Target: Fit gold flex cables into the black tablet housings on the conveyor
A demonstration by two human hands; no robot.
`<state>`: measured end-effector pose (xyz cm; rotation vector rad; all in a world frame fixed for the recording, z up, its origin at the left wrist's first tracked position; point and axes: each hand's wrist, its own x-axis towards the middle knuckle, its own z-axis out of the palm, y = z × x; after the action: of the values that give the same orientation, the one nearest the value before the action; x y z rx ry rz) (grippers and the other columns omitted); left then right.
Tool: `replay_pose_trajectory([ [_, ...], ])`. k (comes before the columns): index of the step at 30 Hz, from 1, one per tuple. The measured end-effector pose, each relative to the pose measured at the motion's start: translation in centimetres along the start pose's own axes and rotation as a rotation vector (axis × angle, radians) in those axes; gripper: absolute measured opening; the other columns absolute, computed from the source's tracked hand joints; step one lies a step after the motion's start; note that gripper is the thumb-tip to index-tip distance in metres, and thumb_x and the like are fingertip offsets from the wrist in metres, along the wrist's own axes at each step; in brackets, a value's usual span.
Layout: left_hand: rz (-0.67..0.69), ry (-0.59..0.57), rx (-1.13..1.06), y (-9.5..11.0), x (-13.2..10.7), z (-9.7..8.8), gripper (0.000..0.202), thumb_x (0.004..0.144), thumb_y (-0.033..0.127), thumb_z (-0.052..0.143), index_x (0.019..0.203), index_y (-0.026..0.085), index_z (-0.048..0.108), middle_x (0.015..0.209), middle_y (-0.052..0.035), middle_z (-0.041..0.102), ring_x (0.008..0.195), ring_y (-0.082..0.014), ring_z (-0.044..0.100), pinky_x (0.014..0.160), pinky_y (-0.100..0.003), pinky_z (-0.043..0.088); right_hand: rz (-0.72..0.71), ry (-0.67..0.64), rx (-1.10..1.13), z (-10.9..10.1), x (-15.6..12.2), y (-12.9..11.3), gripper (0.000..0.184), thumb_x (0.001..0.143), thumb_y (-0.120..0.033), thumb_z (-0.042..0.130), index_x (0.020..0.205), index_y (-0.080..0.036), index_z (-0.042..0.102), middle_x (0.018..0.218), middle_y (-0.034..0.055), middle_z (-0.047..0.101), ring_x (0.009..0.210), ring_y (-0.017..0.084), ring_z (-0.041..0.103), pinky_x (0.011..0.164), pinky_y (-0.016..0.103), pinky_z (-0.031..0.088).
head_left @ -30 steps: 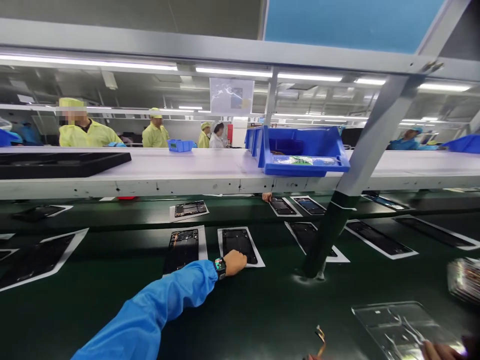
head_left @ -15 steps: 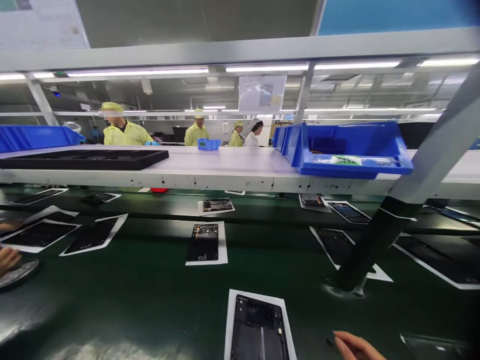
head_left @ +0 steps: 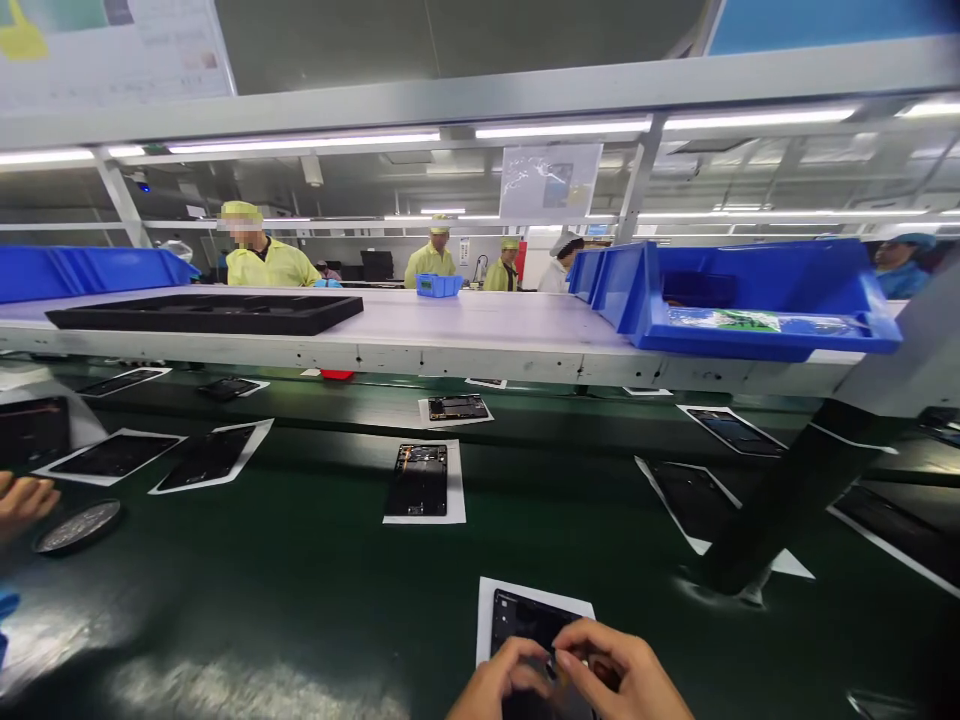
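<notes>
A black phone frame (head_left: 525,618) lies on a white sheet (head_left: 486,602) at the near edge of the green belt (head_left: 300,600). Both my hands meet over its near end. My left hand (head_left: 499,685) has its fingers curled in a pinch. My right hand (head_left: 626,672) is curled too, fingertips touching the left ones at the frame. What the fingers pinch is hidden or too small to name. The lower part of the frame is covered by my hands.
More phone frames on sheets (head_left: 418,480) lie along the belt. A slanted dark post (head_left: 810,480) stands at the right. On the shelf above sit a blue bin (head_left: 765,300) and a black tray (head_left: 210,312). Another person's hand (head_left: 22,500) is beside a round disc (head_left: 79,525).
The view has swung left. My left arm came back from reaching far over the belt; the phone frame now lies close, and both hands have closed over it.
</notes>
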<state>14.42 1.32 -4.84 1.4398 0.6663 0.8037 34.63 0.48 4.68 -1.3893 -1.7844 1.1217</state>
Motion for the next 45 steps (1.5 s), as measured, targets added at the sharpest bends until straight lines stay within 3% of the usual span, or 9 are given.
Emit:
replay_pose_trajectory([
  [3, -0.095, 0.089, 0.169, -3.0, 0.6, 0.5, 0.065, 0.065, 0.046, 0.082, 0.116, 0.017, 0.052, 0.076, -0.0028, 0.070, 0.071, -0.0182, 0.067, 0.077, -0.029, 0.051, 0.019, 0.022, -0.009, 0.6, 1.8, 1.3, 0.033, 0.082, -0.049, 0.059, 0.081, -0.018, 0.071, 0.073, 0.0054, 0.067, 0.068, 0.019, 0.060, 0.063, 0.026, 0.045],
  [6, 0.071, 0.232, 0.585, -3.8, -0.6, 0.3, 0.042, 0.079, 0.022, 0.068, 0.119, 0.022, 0.055, 0.085, -0.0018, 0.071, 0.084, -0.0176, 0.066, 0.086, -0.029, 0.050, 0.032, 0.035, -0.009, 0.6, 2.8, 2.6, 0.033, 0.081, -0.047, 0.058, 0.077, -0.017, 0.070, 0.071, 0.0051, 0.066, 0.067, 0.019, 0.060, 0.062, 0.026, 0.044],
  [9, 0.306, 0.311, 0.928, -1.7, -2.1, -0.4, 0.029, 0.090, 0.012, 0.052, 0.116, 0.022, 0.059, 0.093, -0.0051, 0.069, 0.090, -0.0187, 0.064, 0.084, -0.031, 0.050, 0.053, 0.039, 0.023, 0.5, 3.7, 3.8, 0.031, 0.079, -0.045, 0.059, 0.079, -0.016, 0.069, 0.068, 0.0046, 0.066, 0.065, 0.019, 0.060, 0.062, 0.027, 0.043],
  [14, 0.516, 0.219, 1.194, 1.6, -2.6, -1.8, 0.018, 0.097, 0.012, 0.044, 0.106, 0.015, 0.060, 0.077, -0.0028, 0.064, 0.071, -0.0161, 0.059, 0.069, -0.029, 0.047, 0.110, -0.017, -0.015, 1.3, 5.7, 5.5, 0.022, 0.076, -0.036, 0.058, 0.081, -0.017, 0.067, 0.072, 0.0055, 0.071, 0.070, 0.019, 0.065, 0.066, 0.027, 0.046],
  [22, 0.513, 0.202, 1.291, -0.5, -2.4, -2.1, 0.017, 0.099, 0.015, 0.044, 0.093, 0.017, 0.060, 0.073, -0.0014, 0.059, 0.067, -0.0148, 0.055, 0.061, -0.027, 0.040, 0.112, -0.154, -0.244, 4.1, 9.9, 5.8, 0.013, 0.072, -0.015, 0.058, 0.071, -0.017, 0.071, 0.071, 0.0021, 0.070, 0.067, 0.015, 0.062, 0.062, 0.022, 0.041],
  [28, 0.532, 0.219, 1.284, -1.8, -1.6, -2.5, 0.023, 0.100, 0.016, 0.038, 0.094, 0.016, 0.060, 0.072, -0.0015, 0.060, 0.064, -0.0142, 0.058, 0.059, -0.027, 0.042, 0.157, -0.187, -0.405, 5.2, 12.7, 5.7, 0.011, 0.072, -0.012, 0.063, 0.073, -0.018, 0.072, 0.067, -0.0007, 0.066, 0.063, 0.012, 0.058, 0.058, 0.021, 0.036],
  [32, 0.518, 0.211, 1.271, -2.0, -1.5, -2.6, 0.022, 0.101, 0.017, 0.038, 0.095, 0.015, 0.060, 0.075, -0.0024, 0.064, 0.069, -0.0142, 0.062, 0.064, -0.027, 0.043, 0.208, -0.260, -0.481, 5.2, 14.1, 5.6, 0.009, 0.069, -0.014, 0.071, 0.076, -0.019, 0.071, 0.067, -0.0030, 0.065, 0.062, 0.010, 0.057, 0.055, 0.020, 0.035],
  [38, 0.496, 0.139, 1.284, -2.0, -1.9, -2.7, 0.021, 0.100, 0.015, 0.039, 0.100, 0.015, 0.059, 0.083, -0.0028, 0.068, 0.073, -0.0148, 0.064, 0.064, -0.029, 0.043, 0.293, -0.301, -0.649, 4.3, 15.7, 5.3, 0.022, 0.060, -0.025, 0.083, 0.073, -0.020, 0.066, 0.071, -0.0012, 0.067, 0.066, 0.014, 0.060, 0.057, 0.023, 0.035],
  [45, 0.419, 0.027, 1.266, -1.9, -2.2, -3.0, 0.022, 0.100, 0.013, 0.038, 0.108, 0.014, 0.058, 0.093, -0.0047, 0.069, 0.083, -0.0155, 0.066, 0.068, -0.028, 0.045, 0.200, -0.271, -0.804, 4.4, 13.2, 4.5, 0.037, 0.071, -0.040, 0.079, 0.098, -0.023, 0.060, 0.092, 0.0038, 0.068, 0.086, 0.022, 0.064, 0.064, 0.027, 0.037],
])
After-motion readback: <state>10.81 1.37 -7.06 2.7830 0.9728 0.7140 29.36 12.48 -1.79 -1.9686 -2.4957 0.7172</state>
